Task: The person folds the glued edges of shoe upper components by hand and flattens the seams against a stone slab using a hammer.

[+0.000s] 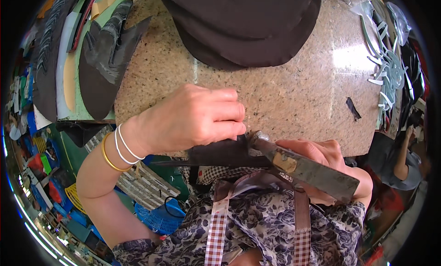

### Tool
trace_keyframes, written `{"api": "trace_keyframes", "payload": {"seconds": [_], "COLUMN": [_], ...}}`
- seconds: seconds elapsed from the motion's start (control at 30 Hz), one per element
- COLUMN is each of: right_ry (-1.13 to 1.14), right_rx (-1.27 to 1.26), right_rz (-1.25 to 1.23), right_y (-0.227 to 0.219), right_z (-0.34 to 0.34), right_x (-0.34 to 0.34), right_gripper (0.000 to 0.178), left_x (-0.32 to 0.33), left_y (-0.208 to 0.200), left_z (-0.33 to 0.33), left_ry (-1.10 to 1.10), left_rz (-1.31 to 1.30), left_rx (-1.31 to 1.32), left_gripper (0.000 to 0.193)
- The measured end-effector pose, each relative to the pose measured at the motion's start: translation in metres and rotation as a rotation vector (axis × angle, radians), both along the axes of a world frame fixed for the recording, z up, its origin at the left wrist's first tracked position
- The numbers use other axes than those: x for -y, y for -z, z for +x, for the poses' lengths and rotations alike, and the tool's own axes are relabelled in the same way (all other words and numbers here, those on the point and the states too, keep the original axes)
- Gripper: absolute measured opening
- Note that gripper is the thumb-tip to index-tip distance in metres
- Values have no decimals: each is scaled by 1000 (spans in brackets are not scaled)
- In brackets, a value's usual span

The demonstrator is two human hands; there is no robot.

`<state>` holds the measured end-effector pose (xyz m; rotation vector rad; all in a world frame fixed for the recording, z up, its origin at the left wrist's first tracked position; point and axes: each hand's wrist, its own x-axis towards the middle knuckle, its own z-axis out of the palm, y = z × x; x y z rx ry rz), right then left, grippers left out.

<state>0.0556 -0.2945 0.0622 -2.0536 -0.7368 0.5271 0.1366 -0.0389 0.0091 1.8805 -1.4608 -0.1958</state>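
My right hand (321, 152) is wrapped round the handle of a hammer (317, 174). Its worn metal head points its round face at the stone table's near edge, and the wooden handle end shows in the head. Just left of that face, my left hand (202, 116) is closed, with its fingers curled down onto a piece of black sheet material (218, 154). That piece lies over the table edge and partly hangs down. My fingertips are hidden, so their exact hold on it does not show. Two white bands and a gold-coloured bangle circle my left wrist.
A pile of dark brown cut pieces (248, 27) lies at the far middle of the speckled table (294, 96). Dark shaped pieces (101, 68) are stacked at left. Pale curly strips (390, 73) and a small black scrap (353, 108) lie at right. Another person (399, 160) sits beyond.
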Motion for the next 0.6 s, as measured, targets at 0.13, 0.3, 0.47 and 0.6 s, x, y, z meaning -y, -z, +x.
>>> {"api": "trace_keyframes", "payload": {"seconds": [0.13, 0.3, 0.47, 0.6], "right_ry": [44, 77, 19, 116], "right_rx": [-51, 19, 104, 63], "right_rz": [-80, -151, -280, -310], "right_y": [-6, -5, -5, -9], "right_z": [2, -1, -1, -3], "right_x": [-1, -11, -21, -28], "right_gripper": [40, 42, 50, 35], "left_x": [-4, -5, -8, -12], "left_y": [8, 10, 6, 7], "left_z": [0, 3, -10, -12], "left_ry": [59, 114, -76, -91], "left_rz": [-87, -151, -91, -63], "left_rx": [124, 174, 14, -55], "left_gripper": [22, 24, 22, 21]}}
